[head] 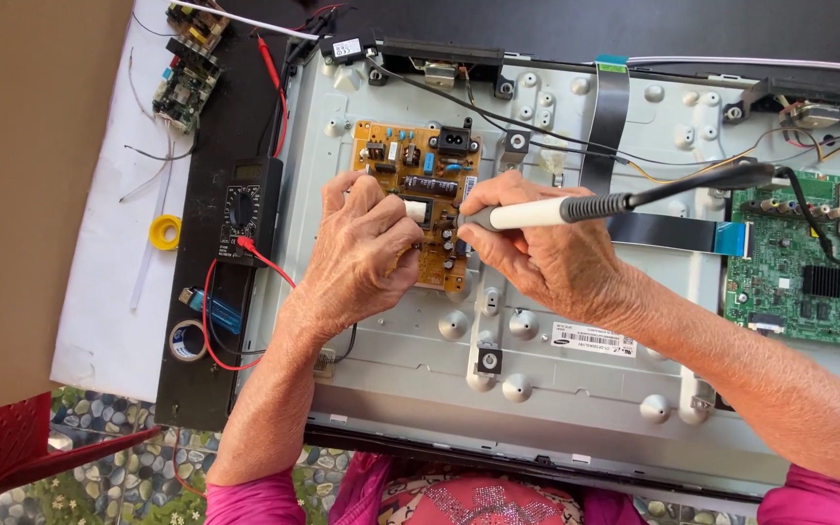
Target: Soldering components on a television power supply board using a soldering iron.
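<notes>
A tan power board (418,175) is mounted on the grey metal back of an opened flat television (576,389). My right hand (537,255) grips a white pen-shaped soldering iron (576,208) with a black ribbed collar, its tip down on the board's middle. My left hand (360,255) rests on the board's left half with fingers curled against a white part; whether it pinches anything is hidden. Both wrists come from pink sleeves at the bottom.
A green main board (809,282) sits at the right, joined by black flat ribbon cables (611,117). Left of the panel lie a black multimeter (245,209) with red lead, a yellow tape roll (165,231), another tape roll (187,340), and small loose circuit boards (185,87).
</notes>
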